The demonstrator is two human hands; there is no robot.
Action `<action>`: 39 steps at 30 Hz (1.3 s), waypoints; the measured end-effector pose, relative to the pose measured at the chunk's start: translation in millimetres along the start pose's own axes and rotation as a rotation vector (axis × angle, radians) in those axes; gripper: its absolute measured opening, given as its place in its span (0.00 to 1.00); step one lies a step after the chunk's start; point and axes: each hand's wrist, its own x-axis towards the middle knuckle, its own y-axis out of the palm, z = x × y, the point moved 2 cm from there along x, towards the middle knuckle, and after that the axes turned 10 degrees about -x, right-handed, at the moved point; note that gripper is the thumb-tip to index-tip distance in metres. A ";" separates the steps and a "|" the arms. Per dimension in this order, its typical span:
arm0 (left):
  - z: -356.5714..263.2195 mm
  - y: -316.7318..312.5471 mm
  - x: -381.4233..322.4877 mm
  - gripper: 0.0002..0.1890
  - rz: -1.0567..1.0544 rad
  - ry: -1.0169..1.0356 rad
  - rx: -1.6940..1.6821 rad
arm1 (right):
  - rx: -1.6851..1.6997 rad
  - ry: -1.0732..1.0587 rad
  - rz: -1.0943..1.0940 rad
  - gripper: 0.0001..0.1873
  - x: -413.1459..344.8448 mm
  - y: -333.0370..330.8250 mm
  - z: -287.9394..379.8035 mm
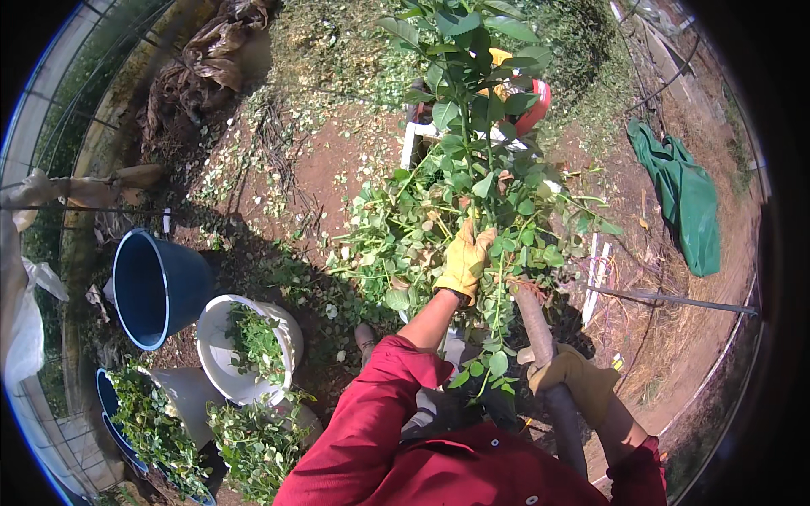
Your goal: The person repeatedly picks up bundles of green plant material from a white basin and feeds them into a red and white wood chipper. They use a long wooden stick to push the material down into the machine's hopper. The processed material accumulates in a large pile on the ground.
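My left hand (466,259), in a yellow work glove, is at the lower stems of a tall leafy plant (468,107), apparently closed round them; leaves hide part of the fingers. A heap of cut green stems and leaves (386,234) lies beneath and around it. My right hand (569,379), also gloved, is closed on a thick wooden pole (538,322) that slants up from beside my body towards the foliage. A leafy stem (500,316) hangs down between the two hands. What the pole's upper end meets is hidden by leaves.
At the left stand a dark blue bucket (140,291) and a white bucket (209,354) holding cut greenery, with more leafy stems (253,443) nearby. Beyond the plant are a white frame (411,142) and a red object (536,107). A green cloth (686,196) lies at the right, near a thin rod (671,297).
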 end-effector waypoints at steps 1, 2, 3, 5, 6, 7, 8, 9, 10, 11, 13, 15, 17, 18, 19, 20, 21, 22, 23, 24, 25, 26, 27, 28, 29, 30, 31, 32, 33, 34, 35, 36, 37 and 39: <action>23.7 -6.1 11.5 0.27 -0.054 -0.046 -0.026 | -0.158 -0.177 -0.036 0.05 24.2 -11.0 -9.5; 46.0 -12.3 23.2 0.26 -0.108 -0.016 0.094 | -0.427 -0.511 -0.002 0.04 55.6 -18.7 -17.3; 67.3 -20.1 36.9 0.23 -0.137 0.000 0.353 | -0.592 -0.708 0.025 0.03 85.5 -26.8 -29.0; 102.0 -33.8 54.3 0.19 -0.157 0.101 0.734 | -0.341 -0.510 0.166 0.04 138.2 -35.5 -58.7; 116.7 -39.2 62.3 0.21 -0.071 0.110 0.981 | -0.008 -0.193 0.172 0.05 157.5 -42.8 -73.0; 128.2 -42.8 71.3 0.25 0.039 0.122 1.130 | 0.503 0.293 0.150 0.06 160.6 -40.5 -88.3; 136.6 -44.9 80.3 0.29 0.130 0.181 1.427 | 0.483 0.308 0.202 0.07 165.0 -46.4 -90.4; 143.9 -46.8 91.8 0.29 0.216 0.148 1.585 | 0.406 0.317 0.142 0.07 157.3 -45.1 -91.1; 147.9 -47.0 104.0 0.28 0.200 0.126 1.503 | 0.318 0.326 0.086 0.07 145.5 -49.3 -87.5; 151.8 -47.5 119.2 0.28 0.199 -0.015 1.508 | 0.208 0.111 0.053 0.08 129.6 -50.9 -76.1; 155.9 -40.1 149.6 0.27 0.137 -0.053 1.351 | -0.173 -0.275 -0.069 0.10 100.0 -53.5 -47.6; 157.5 -37.4 173.9 0.26 0.075 -0.177 1.246 | 0.426 0.480 -0.035 0.24 66.2 -55.5 -38.6; 152.3 -34.7 188.8 0.25 0.018 -0.263 1.143 | 0.535 0.532 -0.105 0.36 39.3 -50.6 -21.8; 144.7 -34.0 193.3 0.25 -0.015 -0.291 1.075 | 0.517 0.556 -0.088 0.39 30.2 -50.7 -15.1; 133.6 -33.6 192.6 0.24 -0.046 -0.307 1.004 | 0.535 0.557 -0.041 0.41 21.5 -47.8 -8.9; 118.9 -31.4 190.4 0.24 -0.083 -0.312 0.928 | 0.518 0.622 -0.014 0.44 14.8 -43.0 -5.1; 100.2 -28.1 186.2 0.24 -0.133 -0.305 0.837 | 0.552 0.565 0.003 0.44 10.8 -38.6 -1.1; 78.4 -23.8 178.7 0.24 -0.202 -0.291 0.731 | 0.544 0.579 -0.006 0.44 6.7 -34.2 0.2; 56.1 -17.9 166.3 0.24 -0.275 -0.271 0.602 | 0.515 0.610 -0.008 0.44 3.7 -28.9 -0.3; 32.3 -13.1 151.2 0.24 -0.344 -0.254 0.478 | 0.507 0.615 0.027 0.36 3.8 -24.2 -2.3; 8.5 -9.5 130.1 0.24 -0.393 -0.257 0.417 | 0.517 0.579 0.037 0.32 5.8 -19.0 -5.7; -15.8 -8.0 109.9 0.24 -0.445 -0.214 0.192 | 0.513 0.544 0.056 0.28 12.7 -14.3 -11.3; -39.6 -8.2 86.9 0.24 -0.449 -0.168 0.055 | 0.507 0.513 0.074 0.23 19.7 -9.2 -18.4; -62.8 -14.7 65.9 0.20 -0.390 -0.151 -0.067 | 0.234 0.277 0.128 0.16 35.6 -9.8 -24.6; -82.8 -23.7 45.2 0.18 -0.376 -0.159 -0.344 | -0.122 -0.051 0.113 0.09 50.6 -11.2 -28.9; -106.1 -40.9 20.8 0.18 -0.434 0.011 -0.205 | -0.220 -0.194 0.122 0.08 72.5 -8.3 -38.2; -127.6 -61.2 1.8 0.18 -0.492 0.261 0.012 | 0.050 -0.003 0.212 0.07 104.9 -4.6 -52.9; -142.2 -86.4 -8.8 0.20 -0.592 0.400 0.119 | 0.427 0.281 0.202 0.08 137.5 -2.0 -67.0; -158.7 -121.2 -12.0 0.28 -0.727 0.404 0.690 | 0.602 0.332 0.211 0.10 170.5 -3.2 -74.0; -163.6 -146.0 -20.5 0.37 -0.750 0.380 1.064 | 0.399 0.298 0.152 0.11 204.5 -9.2 -77.2; -156.0 -173.1 -22.1 0.47 -0.759 0.104 1.016 | 0.364 0.139 0.290 0.15 239.4 -17.4 -71.9; -135.2 -185.6 -25.4 0.51 -0.672 -0.079 0.789 | 0.296 0.334 0.153 0.18 269.9 -21.1 -70.6; -111.4 -195.5 -26.0 0.56 -0.610 -0.305 0.550 | 0.363 0.335 0.157 0.19 297.5 -23.6 -61.2; -54.0 -176.3 -37.3 0.64 -0.308 -0.446 0.457 | 0.366 0.354 0.100 0.19 340.7 -26.7 -38.1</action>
